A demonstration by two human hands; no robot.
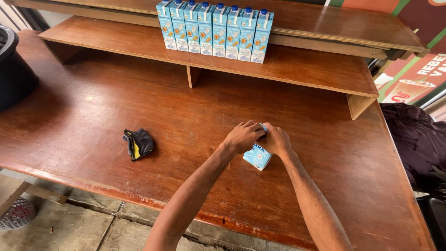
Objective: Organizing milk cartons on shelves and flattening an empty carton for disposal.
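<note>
On wooden counter, right of centre: one small light-blue carton, standing close to upright with a slight tilt, its lower body visible, its top hidden under both hands. Left hand curled over carton top from the left, fingers closed down on it. Right hand curled over same top from the right, fingers likewise pressed onto it; knuckles of the two hands touching or nearly so. Exact finger placement on the cap or spout not discernible. Both forearms bare, reaching in from lower edge of view. Further left on same counter, well apart from carton: one crumpled dark cloth with a yellow patch, lying flat. On raised wooden shelf at back of counter: row of eight tall light-blue cartons with blue screw caps, upright, packed side by side, touching. At far left edge: part of a black round container. At far right, beside counter: heap of dark fabric. Below counter front: stone-slab floor.
</note>
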